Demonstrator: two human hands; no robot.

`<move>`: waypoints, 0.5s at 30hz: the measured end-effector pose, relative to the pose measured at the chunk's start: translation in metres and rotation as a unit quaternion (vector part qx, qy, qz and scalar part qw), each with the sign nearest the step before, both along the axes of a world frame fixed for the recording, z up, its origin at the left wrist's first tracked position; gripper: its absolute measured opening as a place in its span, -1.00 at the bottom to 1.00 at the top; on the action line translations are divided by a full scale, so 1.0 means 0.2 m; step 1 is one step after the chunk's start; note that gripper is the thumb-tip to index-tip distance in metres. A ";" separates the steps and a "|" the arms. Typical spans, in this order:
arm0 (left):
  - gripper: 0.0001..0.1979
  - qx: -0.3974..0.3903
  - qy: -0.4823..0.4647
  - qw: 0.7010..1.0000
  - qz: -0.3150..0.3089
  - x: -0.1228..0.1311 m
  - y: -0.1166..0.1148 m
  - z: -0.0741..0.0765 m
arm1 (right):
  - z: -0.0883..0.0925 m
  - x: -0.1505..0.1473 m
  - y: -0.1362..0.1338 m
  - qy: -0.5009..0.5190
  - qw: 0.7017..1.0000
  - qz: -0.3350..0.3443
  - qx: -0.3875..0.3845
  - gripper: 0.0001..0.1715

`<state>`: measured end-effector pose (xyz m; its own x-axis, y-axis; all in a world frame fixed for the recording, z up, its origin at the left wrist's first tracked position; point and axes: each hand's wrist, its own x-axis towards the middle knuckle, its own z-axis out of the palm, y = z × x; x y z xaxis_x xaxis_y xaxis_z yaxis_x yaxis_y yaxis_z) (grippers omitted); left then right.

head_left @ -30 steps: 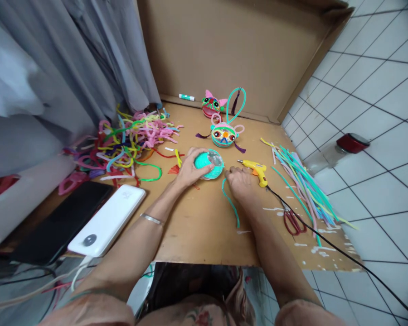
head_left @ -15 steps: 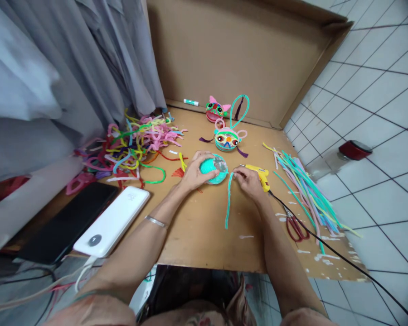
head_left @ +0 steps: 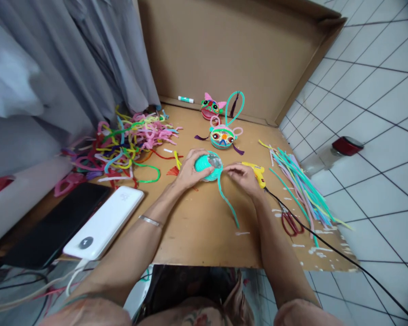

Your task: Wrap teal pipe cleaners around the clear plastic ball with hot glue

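My left hand point(head_left: 192, 170) is wrapped around a round turquoise form point(head_left: 204, 170), covered in rows of fuzzy pipe cleaner, with a bare greyish patch at its upper right. A loose turquoise pipe cleaner point(head_left: 228, 203) trails from the form's right edge down over the table. At that edge, the fingertips of my right hand point(head_left: 243, 177) are pressed together on the strand's upper end; the exact pinch is small and partly hidden. Just behind my right hand lies a yellow glue gun point(head_left: 259, 173), partly covered by it.
Two decorated pipe-cleaner faces point(head_left: 222, 137) stand at the back near a glue stick point(head_left: 185, 99). Tangled pipe cleaners point(head_left: 136, 140) and a white power bank point(head_left: 104, 222) are left. Right lie straight pipe cleaners point(head_left: 301, 185), red-handled scissors point(head_left: 291, 224) and a black cord point(head_left: 313, 232).
My right hand has come left to the form's edge, bringing the strand's upper end against it. The strand's free end has swung right. The whole view has shifted slightly.
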<state>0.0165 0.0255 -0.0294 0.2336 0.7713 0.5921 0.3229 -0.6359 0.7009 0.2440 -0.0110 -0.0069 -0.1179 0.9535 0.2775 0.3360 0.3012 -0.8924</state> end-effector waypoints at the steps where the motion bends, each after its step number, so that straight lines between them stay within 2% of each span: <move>1: -0.51 -0.002 0.002 1.000 0.001 0.00 0.00 0.00 | 0.00 0.01 0.01 -0.007 0.999 -0.043 0.014 -0.76; 3: -0.48 -0.007 0.004 1.000 0.004 0.00 0.00 -0.01 | 0.01 0.06 0.02 -0.036 0.985 -0.165 0.034 -0.71; 4: -0.47 -0.011 0.005 1.000 0.004 0.00 0.00 -0.01 | 0.02 0.08 0.02 -0.071 0.968 -0.238 0.038 -0.67; 6: -0.46 -0.017 0.004 1.000 0.002 0.00 0.01 -0.01 | 0.04 0.11 0.01 -0.190 0.909 -0.371 0.028 -0.59; 7: -0.46 -0.018 0.003 1.000 -0.001 0.00 0.01 -0.01 | 0.05 0.12 -0.01 -0.263 0.871 -0.415 0.009 -0.56; 9: -0.45 -0.017 -0.002 1.000 -0.009 0.00 0.01 -0.01 | 0.06 0.13 -0.03 -0.390 0.803 -0.449 -0.048 -0.49; 11: -0.44 -0.017 -0.007 1.000 -0.016 0.00 0.01 -0.01 | 0.05 0.11 -0.05 -0.467 0.762 -0.437 -0.098 -0.42; 13: -0.44 -0.021 -0.009 1.000 -0.019 0.00 0.00 -0.01 | 0.03 0.10 -0.06 -0.498 0.750 -0.418 -0.124 -0.36; 15: -0.45 -0.025 -0.007 0.999 -0.021 0.00 0.00 -0.01 | 0.02 0.10 -0.06 -0.504 0.750 -0.404 -0.140 -0.31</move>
<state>0.0171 0.0258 -0.0319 0.2583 0.7894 0.5569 0.2864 -0.6132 0.7362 0.2636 -0.0233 -0.0023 0.5147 0.8307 0.2122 0.8548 -0.5163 -0.0519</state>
